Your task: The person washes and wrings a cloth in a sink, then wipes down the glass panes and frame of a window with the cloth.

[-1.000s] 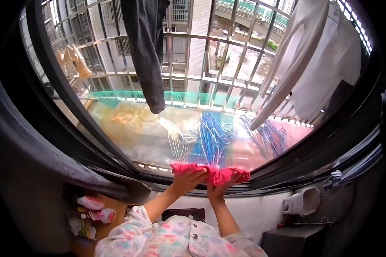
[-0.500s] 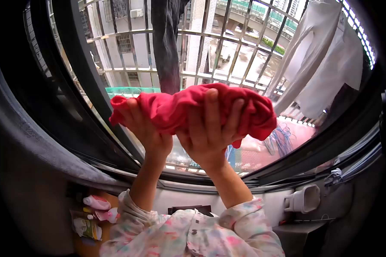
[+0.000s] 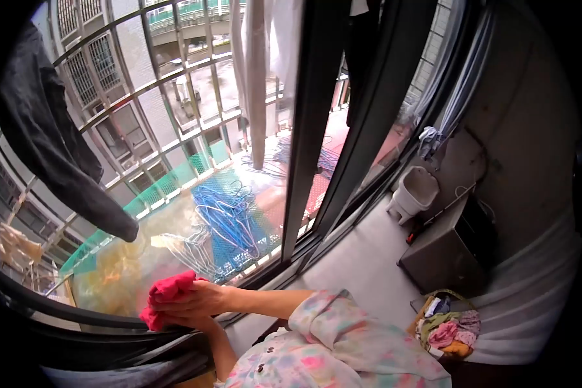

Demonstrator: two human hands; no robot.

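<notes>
Cloth (image 3: 169, 288), red, bunched: two-handed grip.
Right hand (image 3: 199, 298) and left hand (image 3: 193, 319) clasp it between them, to the left of the blue hangers (image 3: 227, 216) and nearer the camera.

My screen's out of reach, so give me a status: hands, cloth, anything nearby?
Right hand and left hand holding red cloth. Cloth bunched up. Dark garment hanging ahead, not touching cloth.
</notes>
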